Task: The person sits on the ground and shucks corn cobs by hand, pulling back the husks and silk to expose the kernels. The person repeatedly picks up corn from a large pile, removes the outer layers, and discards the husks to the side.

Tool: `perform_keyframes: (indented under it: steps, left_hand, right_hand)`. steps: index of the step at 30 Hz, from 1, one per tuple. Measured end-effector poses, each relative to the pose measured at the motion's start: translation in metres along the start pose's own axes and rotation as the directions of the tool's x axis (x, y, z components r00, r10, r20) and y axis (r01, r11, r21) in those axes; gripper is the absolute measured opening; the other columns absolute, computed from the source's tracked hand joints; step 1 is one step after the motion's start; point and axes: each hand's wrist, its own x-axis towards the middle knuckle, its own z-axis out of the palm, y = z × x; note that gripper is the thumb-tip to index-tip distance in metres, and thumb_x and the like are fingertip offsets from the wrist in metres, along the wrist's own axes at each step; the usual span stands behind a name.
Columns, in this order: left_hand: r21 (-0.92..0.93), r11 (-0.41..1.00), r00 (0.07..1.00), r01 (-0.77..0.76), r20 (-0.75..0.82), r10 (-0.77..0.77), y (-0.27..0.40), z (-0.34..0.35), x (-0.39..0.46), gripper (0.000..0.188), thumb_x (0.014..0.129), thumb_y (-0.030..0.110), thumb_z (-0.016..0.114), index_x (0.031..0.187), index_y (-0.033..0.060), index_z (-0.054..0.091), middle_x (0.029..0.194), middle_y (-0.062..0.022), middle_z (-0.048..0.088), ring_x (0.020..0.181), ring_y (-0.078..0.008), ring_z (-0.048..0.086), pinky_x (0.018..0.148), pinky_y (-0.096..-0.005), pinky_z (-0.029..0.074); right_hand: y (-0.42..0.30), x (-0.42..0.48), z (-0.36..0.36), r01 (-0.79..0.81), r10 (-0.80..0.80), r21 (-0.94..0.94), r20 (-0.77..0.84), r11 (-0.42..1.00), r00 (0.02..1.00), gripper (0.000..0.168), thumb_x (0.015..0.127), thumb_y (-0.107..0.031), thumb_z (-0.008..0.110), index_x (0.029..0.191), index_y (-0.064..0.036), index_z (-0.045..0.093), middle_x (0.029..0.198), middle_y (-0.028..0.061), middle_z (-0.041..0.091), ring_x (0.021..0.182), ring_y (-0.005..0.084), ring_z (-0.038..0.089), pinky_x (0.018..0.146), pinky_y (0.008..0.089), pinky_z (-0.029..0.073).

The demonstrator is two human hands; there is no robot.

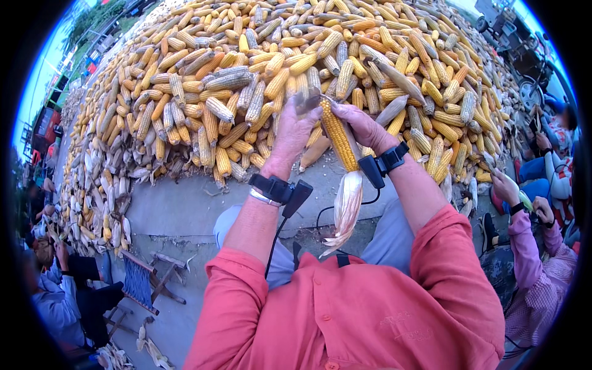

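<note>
Upright before my chest is an ear of corn [341, 138] with bare yellow kernels. Pale husk [348, 208] hangs from its lower end. My right hand [363, 125] grips the ear along its right side, the thumb near the tip. At the left of the tip is my left hand [293, 127], its thumb close to the kernels. A dark, blurred tuft [306, 102], perhaps corn silk, lies by its fingers; whether they grip it is unclear. Behind both hands rises a large heap of husked corn ears [222, 83]. One ear still in brown husk [316, 152] lies just below my hands.
Left of me stands a folding stool [141, 282] with a blue woven seat. A seated person [60, 296] is at far left. On the right, another person in a pink sleeve [525, 249] handles an ear. Unhusked ears [99, 199] lie at the heap's left edge. Cables run from both wrist devices.
</note>
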Motion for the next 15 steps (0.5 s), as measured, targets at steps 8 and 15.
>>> perform_keyframes:
  steps: [8, 15]
  left_hand:
    - [-0.36, 0.879, 0.949, 0.314, 0.117, -0.292, 0.016, -0.016, -0.004, 0.012, 0.082, 0.01, 0.06, 0.088, -0.0005, 0.061, 0.078, -0.0035, 0.061, 0.069, -0.0097, 0.056, 0.064, -0.0214, 0.045]
    - [-0.587, 0.7, 0.877, 0.407, 0.037, -0.479, -0.005, -0.02, -0.004, 0.014, 0.082, 0.011, 0.059, 0.089, -0.0019, 0.059, 0.081, -0.0063, 0.061, 0.068, -0.0138, 0.057, 0.06, -0.0253, 0.045]
  right_hand:
    - [-0.003, -0.011, 0.019, -0.063, 0.097, -0.162, 0.213, 0.985, 0.972, 0.043, 0.087, -0.042, 0.048, 0.102, -0.002, 0.056, 0.089, 0.0019, 0.058, 0.081, 0.008, 0.052, 0.072, 0.0234, 0.043]
    - [-0.004, -0.004, 0.011, 0.141, -0.048, -0.593, 0.17, 0.793, 0.984, 0.051, 0.08, -0.041, 0.058, 0.109, 0.0, 0.053, 0.098, 0.0102, 0.059, 0.095, 0.017, 0.053, 0.085, 0.0301, 0.041]
